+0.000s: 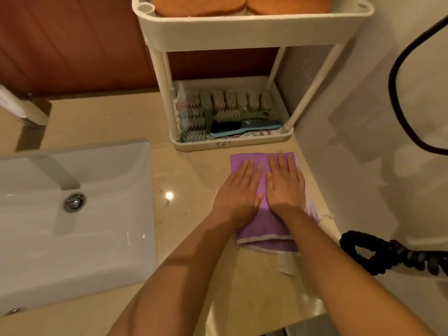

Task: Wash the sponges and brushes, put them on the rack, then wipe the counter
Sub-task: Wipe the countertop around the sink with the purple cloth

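A purple cloth (266,226) lies flat on the beige counter (194,170), just in front of the white rack (232,141). My left hand (238,192) and my right hand (286,185) press on it side by side, palms down, fingers straight and pointing at the rack. The rack's lower tray holds several bristle brushes (225,103) and a blue brush with black bristles (242,128). Two orange sponges (242,4) sit in the upper tray.
A white sink (72,214) with a metal drain (74,202) fills the left. A white wall (363,117) borders the counter on the right, with a black cord (402,93) looping over it. A black braided strap (378,253) hangs at the right edge.
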### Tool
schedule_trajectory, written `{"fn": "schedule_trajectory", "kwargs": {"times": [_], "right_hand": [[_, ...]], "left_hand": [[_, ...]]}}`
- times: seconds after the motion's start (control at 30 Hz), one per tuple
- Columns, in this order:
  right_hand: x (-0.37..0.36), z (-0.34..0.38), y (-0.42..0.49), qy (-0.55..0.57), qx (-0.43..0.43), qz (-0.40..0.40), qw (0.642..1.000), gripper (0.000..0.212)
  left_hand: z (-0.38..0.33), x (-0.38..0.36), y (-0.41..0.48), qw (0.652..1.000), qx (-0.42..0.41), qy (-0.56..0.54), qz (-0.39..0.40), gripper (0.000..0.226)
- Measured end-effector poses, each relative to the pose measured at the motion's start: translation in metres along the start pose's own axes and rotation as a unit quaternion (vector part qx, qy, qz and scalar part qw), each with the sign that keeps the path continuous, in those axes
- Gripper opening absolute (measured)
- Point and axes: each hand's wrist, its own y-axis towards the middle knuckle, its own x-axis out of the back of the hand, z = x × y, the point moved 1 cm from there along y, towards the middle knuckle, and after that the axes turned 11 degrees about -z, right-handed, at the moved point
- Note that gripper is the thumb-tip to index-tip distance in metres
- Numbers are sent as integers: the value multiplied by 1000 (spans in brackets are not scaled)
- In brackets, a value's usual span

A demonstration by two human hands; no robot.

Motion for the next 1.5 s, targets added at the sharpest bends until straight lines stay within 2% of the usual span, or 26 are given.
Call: {"fn": "schedule_trajectory", "kwargs": {"times": [0.17,0.6,0.93,1.13,1.37,1.5], "right_hand": [[-6,18,9,18,-26,-5,1000,51],[-10,120,-22,73,70,-24,995,51],[-9,151,-71,92,91,-23,991,51],[-9,148,-127,80,57,-28,995,51],[-8,142,-197,75,-31,-26,996,51],[7,146,-223,61,-27,22,998,54]], "left_hand": [[17,10,6,1000,13,6,1,62],[95,42,-70,997,62,34,18,64],[105,50,-128,995,83,37,28,64],[91,43,-174,998,48,35,21,63],[78,33,-218,997,-44,63,30,76],[83,38,-240,994,-81,68,36,67]]}}
